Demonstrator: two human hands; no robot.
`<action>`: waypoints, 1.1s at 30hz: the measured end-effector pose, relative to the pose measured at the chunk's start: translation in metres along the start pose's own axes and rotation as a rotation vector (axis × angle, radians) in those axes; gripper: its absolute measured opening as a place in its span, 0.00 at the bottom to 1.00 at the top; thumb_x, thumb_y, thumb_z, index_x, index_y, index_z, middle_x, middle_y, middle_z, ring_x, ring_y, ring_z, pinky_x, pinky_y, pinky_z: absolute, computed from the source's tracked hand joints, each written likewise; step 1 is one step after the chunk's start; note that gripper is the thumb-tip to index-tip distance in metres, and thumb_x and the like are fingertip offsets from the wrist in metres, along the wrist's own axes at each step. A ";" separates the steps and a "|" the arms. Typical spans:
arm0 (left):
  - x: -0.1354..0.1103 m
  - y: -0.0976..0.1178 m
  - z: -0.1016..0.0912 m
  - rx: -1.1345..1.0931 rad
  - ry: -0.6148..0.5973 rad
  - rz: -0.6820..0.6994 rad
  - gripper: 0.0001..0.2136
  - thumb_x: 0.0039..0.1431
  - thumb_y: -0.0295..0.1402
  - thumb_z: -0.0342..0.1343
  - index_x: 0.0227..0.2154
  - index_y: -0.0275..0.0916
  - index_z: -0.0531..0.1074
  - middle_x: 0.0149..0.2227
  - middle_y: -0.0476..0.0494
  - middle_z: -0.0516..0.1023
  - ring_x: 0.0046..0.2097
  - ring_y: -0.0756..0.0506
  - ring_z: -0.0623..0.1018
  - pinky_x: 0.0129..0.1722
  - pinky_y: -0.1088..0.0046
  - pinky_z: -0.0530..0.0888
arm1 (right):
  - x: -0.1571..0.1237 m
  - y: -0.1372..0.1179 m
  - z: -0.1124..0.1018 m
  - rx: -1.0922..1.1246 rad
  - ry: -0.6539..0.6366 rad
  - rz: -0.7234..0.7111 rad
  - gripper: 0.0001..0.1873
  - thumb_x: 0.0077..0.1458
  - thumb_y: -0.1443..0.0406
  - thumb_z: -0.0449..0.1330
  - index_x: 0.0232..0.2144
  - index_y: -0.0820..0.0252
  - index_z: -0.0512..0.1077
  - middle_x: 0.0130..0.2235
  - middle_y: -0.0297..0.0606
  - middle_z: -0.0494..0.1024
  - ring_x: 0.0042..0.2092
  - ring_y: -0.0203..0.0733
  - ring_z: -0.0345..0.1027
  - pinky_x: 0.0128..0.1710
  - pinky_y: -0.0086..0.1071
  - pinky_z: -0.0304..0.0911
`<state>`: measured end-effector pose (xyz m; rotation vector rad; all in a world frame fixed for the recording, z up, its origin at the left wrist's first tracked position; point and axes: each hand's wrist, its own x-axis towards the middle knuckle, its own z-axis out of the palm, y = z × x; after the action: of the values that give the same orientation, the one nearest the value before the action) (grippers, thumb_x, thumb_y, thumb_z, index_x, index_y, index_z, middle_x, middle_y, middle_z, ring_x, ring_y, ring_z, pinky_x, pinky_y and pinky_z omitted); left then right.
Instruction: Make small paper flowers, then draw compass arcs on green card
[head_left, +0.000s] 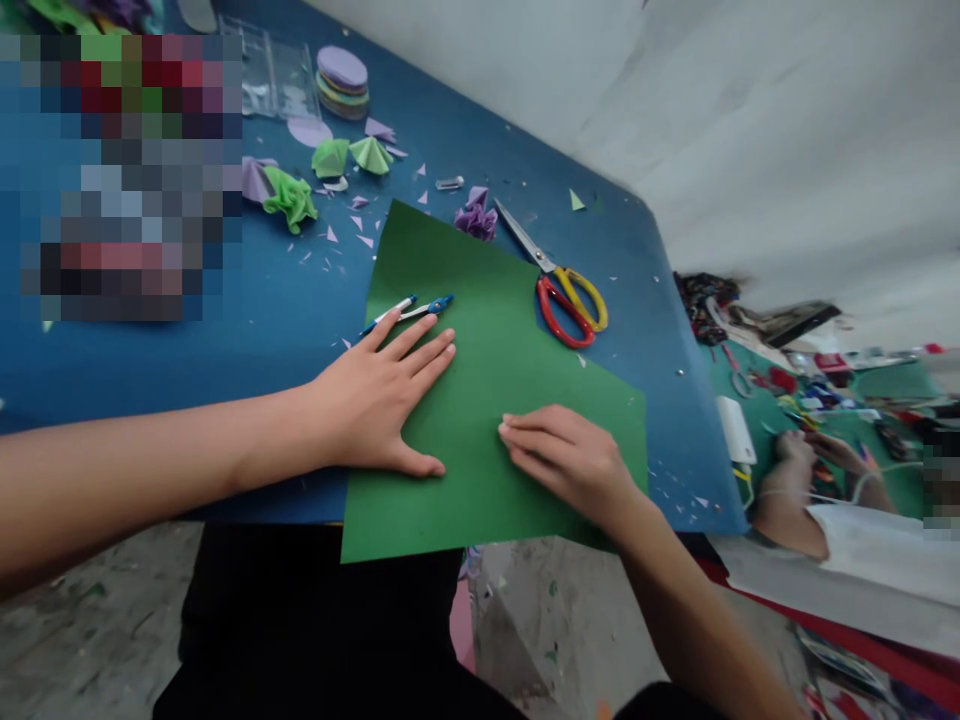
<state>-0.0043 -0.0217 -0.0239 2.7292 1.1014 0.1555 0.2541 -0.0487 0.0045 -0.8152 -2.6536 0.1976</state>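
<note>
A large sheet of green paper [487,370] lies on the blue table, its near edge hanging over the front. My left hand [382,395] rests flat on the left part of the sheet with its fingers spread. Just beyond its fingertips lie a white pen [390,315] with blue ends and a second slim white-and-blue tool [435,306], partly hidden by the fingers. My right hand [570,455] is over the right part of the sheet, its fingertips pinched together; anything between them is too small to make out. Scissors [555,275] with red and yellow handles lie open at the sheet's far right edge.
Crumpled purple paper [476,215], folded green pieces [289,200] and several scraps lie beyond the sheet. A stack of paper discs [343,80] stands near a clear plastic box [274,75]. At right, another person's hands [814,450] are over a cluttered green table [761,400].
</note>
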 end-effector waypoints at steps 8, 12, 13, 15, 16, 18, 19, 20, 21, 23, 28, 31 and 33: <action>0.000 0.000 -0.001 -0.001 -0.010 -0.001 0.52 0.49 0.67 0.42 0.65 0.26 0.48 0.68 0.34 0.45 0.69 0.33 0.43 0.64 0.55 0.33 | 0.011 0.003 0.002 0.067 -0.065 -0.071 0.06 0.59 0.70 0.57 0.38 0.63 0.74 0.38 0.43 0.80 0.39 0.38 0.75 0.39 0.34 0.74; 0.001 0.000 0.000 -0.002 -0.014 0.003 0.53 0.48 0.68 0.42 0.65 0.26 0.48 0.68 0.34 0.45 0.69 0.33 0.43 0.64 0.55 0.33 | 0.014 0.003 0.001 0.105 -0.087 -0.105 0.06 0.59 0.70 0.57 0.38 0.64 0.74 0.37 0.44 0.80 0.38 0.37 0.75 0.38 0.32 0.74; 0.001 0.000 0.000 -0.002 -0.014 0.002 0.53 0.48 0.68 0.42 0.65 0.26 0.48 0.68 0.34 0.45 0.69 0.33 0.43 0.64 0.55 0.33 | 0.014 0.004 0.001 0.093 -0.082 -0.100 0.06 0.59 0.70 0.57 0.38 0.65 0.74 0.37 0.44 0.80 0.38 0.38 0.75 0.38 0.32 0.73; 0.001 0.000 0.000 -0.003 -0.015 0.002 0.53 0.48 0.68 0.42 0.65 0.27 0.48 0.68 0.34 0.45 0.69 0.33 0.43 0.64 0.55 0.32 | 0.014 0.005 0.000 0.092 -0.083 -0.101 0.06 0.58 0.70 0.58 0.37 0.65 0.74 0.36 0.44 0.80 0.37 0.38 0.75 0.38 0.32 0.73; 0.001 0.000 0.000 -0.005 -0.016 0.003 0.53 0.48 0.67 0.42 0.65 0.27 0.48 0.68 0.34 0.44 0.69 0.33 0.43 0.64 0.55 0.32 | 0.014 0.005 0.000 0.104 -0.091 -0.104 0.06 0.58 0.70 0.58 0.37 0.65 0.74 0.36 0.44 0.80 0.37 0.37 0.75 0.38 0.32 0.73; 0.001 -0.001 0.000 -0.008 -0.019 0.007 0.53 0.48 0.68 0.42 0.65 0.27 0.47 0.68 0.35 0.44 0.69 0.33 0.43 0.64 0.55 0.33 | 0.014 0.004 0.000 0.110 -0.095 -0.100 0.06 0.59 0.70 0.58 0.38 0.64 0.74 0.37 0.43 0.80 0.37 0.37 0.75 0.38 0.31 0.73; 0.001 -0.001 0.000 -0.009 -0.020 0.007 0.53 0.48 0.68 0.42 0.65 0.27 0.47 0.68 0.35 0.44 0.69 0.33 0.43 0.64 0.54 0.33 | 0.015 0.004 0.001 0.102 -0.088 -0.098 0.06 0.58 0.70 0.58 0.38 0.64 0.74 0.37 0.43 0.80 0.38 0.37 0.75 0.38 0.32 0.73; 0.001 -0.001 0.000 -0.008 -0.020 0.006 0.53 0.48 0.68 0.42 0.65 0.27 0.47 0.68 0.35 0.44 0.69 0.33 0.43 0.64 0.54 0.33 | 0.016 0.004 0.001 0.095 -0.083 -0.098 0.06 0.58 0.70 0.58 0.38 0.64 0.74 0.37 0.43 0.80 0.38 0.38 0.75 0.39 0.32 0.73; 0.001 -0.001 0.000 -0.008 -0.018 0.006 0.53 0.48 0.68 0.42 0.65 0.27 0.48 0.68 0.35 0.44 0.69 0.33 0.43 0.64 0.54 0.34 | 0.018 0.003 0.002 0.096 -0.081 -0.107 0.06 0.58 0.70 0.58 0.38 0.64 0.74 0.37 0.44 0.80 0.38 0.38 0.75 0.39 0.32 0.73; 0.001 -0.001 0.000 -0.008 -0.012 0.006 0.52 0.48 0.67 0.42 0.65 0.27 0.48 0.68 0.35 0.45 0.69 0.33 0.44 0.65 0.54 0.35 | 0.023 0.003 0.005 0.121 -0.093 -0.144 0.06 0.58 0.70 0.58 0.38 0.65 0.74 0.38 0.44 0.80 0.38 0.38 0.75 0.39 0.32 0.73; 0.001 -0.001 0.000 -0.017 -0.002 0.009 0.52 0.49 0.67 0.42 0.65 0.27 0.48 0.68 0.35 0.45 0.69 0.33 0.44 0.65 0.53 0.36 | 0.043 0.009 0.012 0.066 -0.053 -0.174 0.07 0.58 0.71 0.57 0.38 0.67 0.75 0.38 0.46 0.80 0.38 0.39 0.74 0.39 0.33 0.73; 0.000 -0.001 0.000 -0.021 0.004 0.012 0.52 0.49 0.67 0.43 0.65 0.27 0.49 0.68 0.34 0.46 0.69 0.33 0.44 0.65 0.53 0.36 | 0.053 0.008 0.014 0.116 -0.063 -0.224 0.07 0.58 0.71 0.57 0.38 0.67 0.74 0.39 0.46 0.80 0.40 0.39 0.73 0.41 0.34 0.73; 0.000 -0.001 0.000 -0.025 0.008 0.011 0.52 0.49 0.66 0.43 0.65 0.27 0.49 0.68 0.34 0.46 0.69 0.33 0.44 0.65 0.54 0.36 | 0.057 0.005 0.013 0.203 -0.124 -0.253 0.07 0.58 0.71 0.57 0.38 0.66 0.74 0.39 0.44 0.81 0.41 0.39 0.73 0.41 0.32 0.72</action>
<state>-0.0048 -0.0210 -0.0240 2.7155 1.0797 0.1806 0.2074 -0.0128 0.0080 -0.4102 -2.7616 0.4553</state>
